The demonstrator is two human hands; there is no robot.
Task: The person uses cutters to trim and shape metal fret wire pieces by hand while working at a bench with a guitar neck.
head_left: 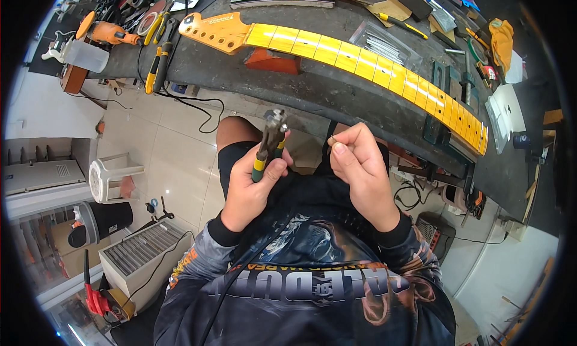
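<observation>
My left hand [247, 186] is closed around the green-and-yellow handles of a pair of end nippers [274, 129], their metal jaws pointing up toward the bench. Beside it, my right hand [363, 171] pinches thumb against forefinger; a tiny thing shows at the fingertips, too small to name. Both hands are above my lap, just short of the bench edge. A guitar neck [345, 54] with a glossy yellow fretted fingerboard lies across the bench, headstock at the left. An orange-red block [272, 61] supports it near the headstock, and a dark green vise [437, 99] stands under its other end.
Loose thin metal strips in a clear plastic pack [384, 45] lie behind the neck. Yellow-and-black pliers [157, 69] and an orange power tool [111, 28] are at the bench's left. A black cable [207, 114] hangs below the edge. A white stool [111, 177] stands on the floor.
</observation>
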